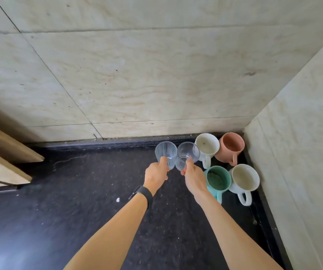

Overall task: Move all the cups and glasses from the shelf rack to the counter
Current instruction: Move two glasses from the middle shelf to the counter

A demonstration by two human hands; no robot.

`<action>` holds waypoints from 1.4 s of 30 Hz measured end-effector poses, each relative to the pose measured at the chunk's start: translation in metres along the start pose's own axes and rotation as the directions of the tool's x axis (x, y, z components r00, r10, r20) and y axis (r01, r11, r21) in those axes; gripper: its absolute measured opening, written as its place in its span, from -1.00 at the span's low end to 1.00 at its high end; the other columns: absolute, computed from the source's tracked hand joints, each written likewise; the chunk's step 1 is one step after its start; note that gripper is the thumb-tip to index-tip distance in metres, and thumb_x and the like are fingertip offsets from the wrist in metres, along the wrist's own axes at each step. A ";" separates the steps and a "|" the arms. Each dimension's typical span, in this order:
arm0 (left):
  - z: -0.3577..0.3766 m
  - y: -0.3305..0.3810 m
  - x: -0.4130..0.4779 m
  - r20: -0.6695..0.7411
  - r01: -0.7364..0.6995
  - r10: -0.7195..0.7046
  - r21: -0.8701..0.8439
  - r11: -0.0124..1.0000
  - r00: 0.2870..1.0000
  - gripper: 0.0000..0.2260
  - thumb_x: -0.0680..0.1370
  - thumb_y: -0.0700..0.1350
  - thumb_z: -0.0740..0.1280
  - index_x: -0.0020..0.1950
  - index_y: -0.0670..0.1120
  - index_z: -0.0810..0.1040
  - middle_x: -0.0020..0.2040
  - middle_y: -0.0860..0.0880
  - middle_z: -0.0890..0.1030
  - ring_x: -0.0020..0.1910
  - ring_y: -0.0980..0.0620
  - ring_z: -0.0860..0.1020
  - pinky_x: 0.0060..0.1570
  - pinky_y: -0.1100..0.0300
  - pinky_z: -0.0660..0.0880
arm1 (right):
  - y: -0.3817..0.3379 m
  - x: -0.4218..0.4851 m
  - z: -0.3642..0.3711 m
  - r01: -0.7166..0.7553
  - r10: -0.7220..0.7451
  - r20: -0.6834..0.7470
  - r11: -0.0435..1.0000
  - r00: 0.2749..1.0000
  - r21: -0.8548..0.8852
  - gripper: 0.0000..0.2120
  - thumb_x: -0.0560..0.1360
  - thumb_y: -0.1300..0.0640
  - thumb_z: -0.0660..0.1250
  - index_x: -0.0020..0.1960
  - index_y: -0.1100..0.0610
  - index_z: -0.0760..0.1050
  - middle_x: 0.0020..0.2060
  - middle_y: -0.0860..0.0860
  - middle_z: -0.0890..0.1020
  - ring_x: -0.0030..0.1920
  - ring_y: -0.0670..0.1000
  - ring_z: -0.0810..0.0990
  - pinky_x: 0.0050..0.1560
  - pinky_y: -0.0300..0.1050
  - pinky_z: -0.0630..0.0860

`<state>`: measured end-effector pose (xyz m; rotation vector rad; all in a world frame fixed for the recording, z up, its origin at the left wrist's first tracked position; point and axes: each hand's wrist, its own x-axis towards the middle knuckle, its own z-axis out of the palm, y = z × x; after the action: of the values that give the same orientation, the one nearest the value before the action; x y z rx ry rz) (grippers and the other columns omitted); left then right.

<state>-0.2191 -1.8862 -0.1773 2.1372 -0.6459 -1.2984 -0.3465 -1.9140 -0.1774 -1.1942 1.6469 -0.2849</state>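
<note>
With left hand (155, 175), gripping the lower part of a ribbed clear glass (166, 152), thumb laid up its near side, fingers curled round behind. With right hand (194, 180), gripping the lower part of a plain clear glass (188, 152) in the same way. Holding both glasses side by side just beyond the knuckles, toward the tiled wall (137, 75), rims close together, mouths tipped back toward the camera. Cannot tell whether resting on the black table (78, 211) or held just above it.

Just right of the right hand, four mugs clustered upright in the corner. Beyond that hand and right beside the plain glass, a white mug (207, 144), handle pointing nearward. Farther right, close to the side wall, a terracotta-pink mug (231, 147), handle likewise nearward. Hard against the right wrist, a teal mug (218, 180), partly hidden behind the forearm. Right of the teal one and touching it, a cream mug (245, 178), handle looping nearward.

Round the left wrist, a black band (142, 193). Just left of the left forearm, a small white speck (118, 199) on the table. Well apart to the left of both hands, pale wooden boards (4, 152) jutting in over the table.
</note>
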 end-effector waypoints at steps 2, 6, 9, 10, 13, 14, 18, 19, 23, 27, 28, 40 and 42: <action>0.005 0.002 0.011 -0.008 0.007 -0.007 0.000 1.000 1.000 -0.59 0.62 0.09 0.07 -0.16 -0.13 0.56 -0.15 -0.14 0.63 -0.33 0.03 0.54 -0.04 0.07 0.49 | -0.001 0.012 -0.001 -0.010 0.010 0.019 1.000 1.000 0.008 -0.41 0.69 -0.18 -0.09 0.04 0.21 0.56 0.02 0.08 0.61 0.01 0.10 0.55 0.14 0.04 0.41; 0.009 0.005 0.027 -0.034 0.005 -0.005 -0.011 1.000 0.999 -0.60 0.63 0.09 0.07 -0.22 -0.09 0.53 -0.18 -0.12 0.63 -0.32 0.01 0.54 -0.07 0.08 0.48 | -0.004 0.030 0.003 -0.007 0.007 0.025 1.000 1.000 0.005 -0.41 0.70 -0.16 -0.10 0.12 0.23 0.56 0.06 0.08 0.62 0.07 0.10 0.55 0.27 0.08 0.40; 0.009 0.008 0.036 -0.046 -0.012 0.010 -0.030 0.999 0.999 -0.62 0.63 0.07 0.09 -0.19 -0.10 0.55 -0.16 -0.09 0.63 -0.31 0.02 0.55 -0.18 0.13 0.45 | -0.008 0.041 0.006 0.019 -0.019 0.025 1.000 1.000 0.010 -0.45 0.70 -0.11 -0.10 0.07 0.23 0.54 0.10 0.10 0.64 0.07 0.10 0.55 0.26 0.08 0.39; 0.008 0.008 0.039 -0.050 -0.020 0.018 -0.031 0.999 0.999 -0.63 0.63 0.07 0.09 -0.18 -0.10 0.55 -0.16 -0.08 0.63 -0.31 0.03 0.55 -0.22 0.15 0.44 | -0.009 0.045 0.006 0.028 -0.028 0.025 1.000 0.999 0.006 -0.47 0.70 -0.10 -0.10 0.02 0.21 0.52 0.09 0.11 0.64 0.06 0.10 0.55 0.25 0.09 0.39; 0.007 0.011 0.044 -0.054 -0.015 0.013 -0.045 0.999 0.998 -0.62 0.64 0.07 0.09 -0.20 -0.08 0.55 -0.17 -0.04 0.62 -0.30 0.02 0.57 -0.17 0.12 0.49 | -0.013 0.052 0.007 0.009 -0.009 0.030 1.000 1.000 0.019 -0.47 0.69 -0.15 -0.09 -0.04 0.17 0.51 0.04 0.07 0.63 0.05 0.10 0.55 0.23 0.09 0.40; 0.007 0.012 0.045 -0.047 -0.011 0.008 -0.058 0.998 0.999 -0.63 0.64 0.07 0.09 -0.19 -0.07 0.54 -0.17 -0.02 0.61 -0.28 0.00 0.59 -0.11 0.08 0.53 | -0.015 0.055 0.007 -0.002 0.001 0.032 0.999 0.999 0.034 -0.47 0.69 -0.16 -0.09 -0.04 0.17 0.51 0.03 0.06 0.62 0.04 0.09 0.54 0.19 0.07 0.40; 0.006 0.014 0.049 -0.014 -0.010 0.009 -0.097 0.995 1.000 -0.64 0.65 0.07 0.08 -0.12 -0.09 0.56 -0.15 0.02 0.60 -0.21 -0.05 0.62 0.05 -0.03 0.60 | -0.020 0.065 0.010 -0.059 0.056 0.042 0.997 0.998 0.059 -0.49 0.68 -0.17 -0.07 -0.12 0.13 0.49 0.00 0.05 0.61 -0.01 0.07 0.53 0.08 0.00 0.33; 0.006 0.015 0.049 -0.001 -0.013 0.013 -0.095 0.995 1.000 -0.63 0.66 0.08 0.08 -0.08 -0.11 0.57 -0.14 0.01 0.61 -0.20 -0.06 0.63 0.05 -0.03 0.60 | -0.021 0.066 0.010 -0.066 0.064 0.040 0.995 0.997 0.068 -0.49 0.68 -0.17 -0.06 -0.15 0.11 0.48 -0.02 0.05 0.61 -0.03 0.06 0.53 0.07 0.00 0.33; 0.004 0.014 0.050 0.054 -0.043 0.047 -0.060 0.997 0.997 -0.57 0.68 0.11 0.06 0.03 -0.16 0.59 -0.04 -0.03 0.62 -0.21 -0.02 0.59 -0.12 0.09 0.56 | -0.024 0.071 0.008 -0.058 0.057 0.017 0.995 0.998 0.076 -0.47 0.69 -0.15 -0.06 -0.19 0.13 0.48 -0.09 0.06 0.61 -0.10 0.04 0.52 0.06 0.00 0.33; 0.001 0.014 0.046 0.099 -0.090 0.089 0.004 0.996 0.991 -0.47 0.68 0.18 0.01 0.10 -0.16 0.63 0.00 -0.06 0.64 -0.21 -0.01 0.58 -0.12 0.09 0.54 | -0.028 0.066 0.005 -0.031 0.030 0.010 0.999 0.999 0.042 -0.43 0.70 -0.15 -0.08 -0.15 0.18 0.51 -0.07 0.11 0.59 -0.06 0.08 0.53 0.10 0.00 0.37; 0.000 0.014 0.044 0.102 -0.097 0.094 0.023 0.995 0.990 -0.47 0.68 0.20 0.01 0.08 -0.13 0.63 -0.02 -0.07 0.64 -0.20 -0.02 0.59 -0.11 0.09 0.53 | -0.029 0.065 0.004 -0.041 0.040 0.020 0.998 0.999 0.055 -0.42 0.69 -0.18 -0.08 -0.08 0.19 0.54 -0.04 0.10 0.59 0.00 0.10 0.55 0.14 0.02 0.39; -0.056 0.012 -0.009 0.134 -0.204 0.167 0.347 0.915 0.977 -0.71 0.63 0.00 0.25 0.30 -0.07 0.55 0.24 -0.08 0.61 0.19 -0.11 0.56 0.17 0.10 0.50 | -0.033 -0.004 -0.019 0.033 -0.036 -0.055 0.998 0.998 -0.053 -0.36 0.48 -0.26 0.24 0.38 0.16 0.49 0.27 0.11 0.59 0.16 0.12 0.57 0.11 0.01 0.47; -0.073 0.017 -0.029 0.143 -0.242 0.199 0.418 0.876 0.969 -0.62 0.63 0.01 0.23 0.43 -0.04 0.46 0.34 -0.05 0.57 0.27 -0.12 0.53 0.25 0.05 0.49 | -0.042 -0.045 -0.031 0.109 -0.116 -0.057 0.987 0.992 -0.117 -0.52 0.58 -0.11 0.27 0.40 0.13 0.46 0.29 0.04 0.57 0.26 0.11 0.54 0.11 -0.05 0.39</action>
<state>-0.1673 -1.8648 -0.1190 2.2613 -1.2860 -1.2197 -0.3504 -1.9085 -0.1086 -1.3795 1.6717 -0.3059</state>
